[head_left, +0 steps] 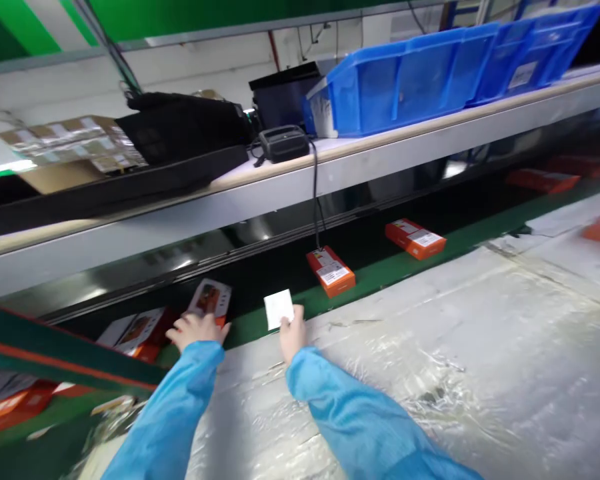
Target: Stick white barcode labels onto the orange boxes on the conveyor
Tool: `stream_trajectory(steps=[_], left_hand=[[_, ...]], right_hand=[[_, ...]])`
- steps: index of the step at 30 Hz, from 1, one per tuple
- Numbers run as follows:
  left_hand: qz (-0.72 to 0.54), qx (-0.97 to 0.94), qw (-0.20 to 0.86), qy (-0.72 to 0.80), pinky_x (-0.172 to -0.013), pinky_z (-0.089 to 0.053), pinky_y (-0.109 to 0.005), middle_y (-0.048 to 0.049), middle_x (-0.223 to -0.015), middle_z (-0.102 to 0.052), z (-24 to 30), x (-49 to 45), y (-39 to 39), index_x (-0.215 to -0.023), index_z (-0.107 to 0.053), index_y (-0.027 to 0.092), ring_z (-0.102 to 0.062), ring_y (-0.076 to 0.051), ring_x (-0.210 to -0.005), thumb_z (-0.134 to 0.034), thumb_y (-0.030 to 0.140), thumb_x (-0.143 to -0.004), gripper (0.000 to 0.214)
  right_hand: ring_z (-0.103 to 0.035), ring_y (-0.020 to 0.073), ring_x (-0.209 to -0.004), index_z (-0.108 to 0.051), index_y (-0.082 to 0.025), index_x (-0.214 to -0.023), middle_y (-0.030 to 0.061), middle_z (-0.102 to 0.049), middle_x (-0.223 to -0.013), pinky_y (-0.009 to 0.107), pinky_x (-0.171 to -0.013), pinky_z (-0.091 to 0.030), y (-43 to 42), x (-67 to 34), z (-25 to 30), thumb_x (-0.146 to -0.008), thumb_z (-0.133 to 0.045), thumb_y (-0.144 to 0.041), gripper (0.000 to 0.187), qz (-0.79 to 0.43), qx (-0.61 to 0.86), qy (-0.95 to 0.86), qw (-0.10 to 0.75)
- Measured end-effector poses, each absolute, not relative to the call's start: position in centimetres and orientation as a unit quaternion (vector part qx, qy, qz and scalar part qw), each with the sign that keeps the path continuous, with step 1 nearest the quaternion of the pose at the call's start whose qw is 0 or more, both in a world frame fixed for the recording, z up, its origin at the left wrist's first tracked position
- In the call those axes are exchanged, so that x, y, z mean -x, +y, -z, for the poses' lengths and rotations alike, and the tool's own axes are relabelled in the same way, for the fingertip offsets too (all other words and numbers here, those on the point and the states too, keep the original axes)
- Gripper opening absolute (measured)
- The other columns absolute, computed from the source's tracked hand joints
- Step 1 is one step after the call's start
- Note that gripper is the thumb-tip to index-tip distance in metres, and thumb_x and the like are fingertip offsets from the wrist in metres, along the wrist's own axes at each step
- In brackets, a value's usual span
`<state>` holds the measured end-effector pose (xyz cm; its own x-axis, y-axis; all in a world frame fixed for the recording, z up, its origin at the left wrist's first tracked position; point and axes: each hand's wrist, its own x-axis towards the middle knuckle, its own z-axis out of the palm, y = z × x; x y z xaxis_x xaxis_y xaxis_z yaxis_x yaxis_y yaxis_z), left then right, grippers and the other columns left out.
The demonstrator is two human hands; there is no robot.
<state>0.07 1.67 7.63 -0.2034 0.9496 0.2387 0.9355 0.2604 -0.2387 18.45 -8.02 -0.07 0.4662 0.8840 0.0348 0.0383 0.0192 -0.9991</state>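
The left hand (pixel 196 331) lies on the near end of an orange box (pixel 209 300) at the edge of a green belt (pixel 395 280), its fingers (pixel 200 327) spread across the box's lower edge. The box sits tilted, with its printed face up. The right hand (pixel 294 335) is just beside it, over the belt's near edge, with its fingers (pixel 296 320) pinching the lower part of a white card (pixel 279 309). That small pinch is a sound grip: it leaves most of the card's face uncovered and keeps the hand from blocking the view of it. More orange boxes (pixel 331 271) with white labels lie along the belt, well apart, and others sit under the green rail (pixel 60 353) at lower left. Blue sleeves (pixel 170 407) cover both arms, which reach over a plastic-covered bench (pixel 430 373). Above the belt, a shelf (pixel 305 160) carries blue bins (pixel 400 87) and a black printer (pixel 284 143).
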Motion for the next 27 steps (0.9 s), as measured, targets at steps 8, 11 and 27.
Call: stream_trajectory(steps=[8, 11, 27], left_hand=[[0.106, 0.827, 0.182, -0.521, -0.111, -0.027, -0.043, -0.0128, -0.143, -0.037, -4.5, -4.1, -1.5, -0.144, -0.041, 0.021, -0.035, -0.031, -0.128, -0.050, 0.028, -0.088, 0.057], [0.166, 0.848, 0.131, -0.486, -0.111, -0.032, -0.042, -0.0141, -0.146, -0.031, -1.9, -4.4, -1.3, -0.143, -0.041, 0.018, -0.035, -0.030, -0.131, -0.062, 0.030, -0.083, 0.065], [0.371, 0.719, 0.007, -0.587, -0.084, -0.046, -0.032, -0.0076, -0.095, -0.061, 1.3, -2.3, -1.1, -0.090, -0.061, 0.019, -0.056, -0.021, -0.091, -0.044, 0.010, -0.081, 0.021]], right_hand=[[-0.057, 0.0220, -0.103, -0.038, -0.018, -0.129, 0.0096, -0.056, -0.118, 0.030, -0.088, -0.046, -7.1, -23.0, 0.0, -0.090, -0.034, -0.021, 0.039, -0.261, 0.623, -0.363, 0.642], [-0.055, 0.0210, -0.106, -0.042, -0.017, -0.130, 0.0091, -0.055, -0.120, 0.030, -0.090, -0.045, -7.0, -23.8, 0.3, -0.089, -0.031, -0.022, 0.043, -0.234, 0.624, -0.375, 0.645], [-0.048, 0.0296, -0.101, -0.064, -0.013, -0.113, 0.0142, -0.056, -0.103, 0.036, -0.087, -0.038, 0.8, -19.6, -3.0, -0.087, -0.054, -0.010, 0.029, -0.062, 0.692, -0.630, 0.346]])
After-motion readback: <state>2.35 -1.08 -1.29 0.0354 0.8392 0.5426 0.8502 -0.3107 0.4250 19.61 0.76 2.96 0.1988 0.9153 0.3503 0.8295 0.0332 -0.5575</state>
